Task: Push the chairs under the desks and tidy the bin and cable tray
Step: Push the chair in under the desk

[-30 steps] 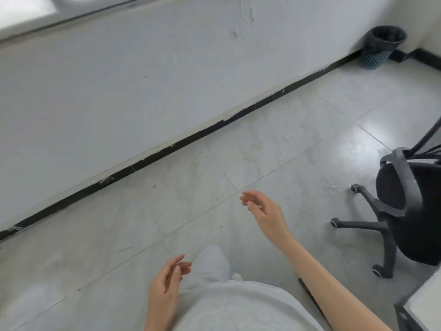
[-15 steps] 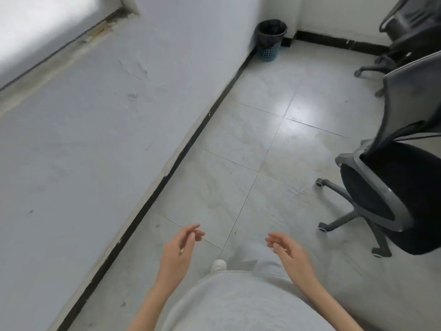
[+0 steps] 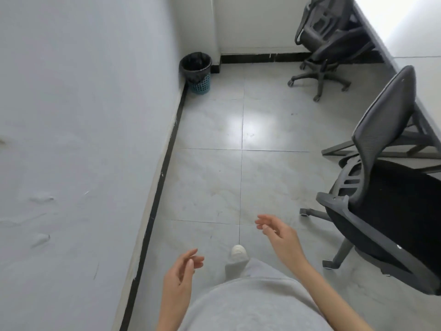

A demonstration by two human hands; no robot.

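A black office chair (image 3: pixel 391 204) stands at the right, its seat turned toward me and its back toward the white desk (image 3: pixel 405 32) along the right edge. A second black chair (image 3: pixel 329 44) sits farther off, close against that desk. A teal mesh bin (image 3: pixel 196 72) with a black liner stands in the far corner by the wall. My left hand (image 3: pixel 180 280) and my right hand (image 3: pixel 279 237) hang in front of me, fingers loosely apart, holding nothing. My right hand is left of the near chair, not touching it.
A white wall (image 3: pixel 83 139) with a black skirting runs along the left. The grey tiled floor (image 3: pixel 226 175) stretches from my white shoe (image 3: pixel 238 253) to the bin. Grey desk legs (image 3: pixel 381 149) stand behind the near chair.
My view has swung to the right, along the wall. The bin now lies ahead, and both chairs and the desk have come into view. My hands stay empty.
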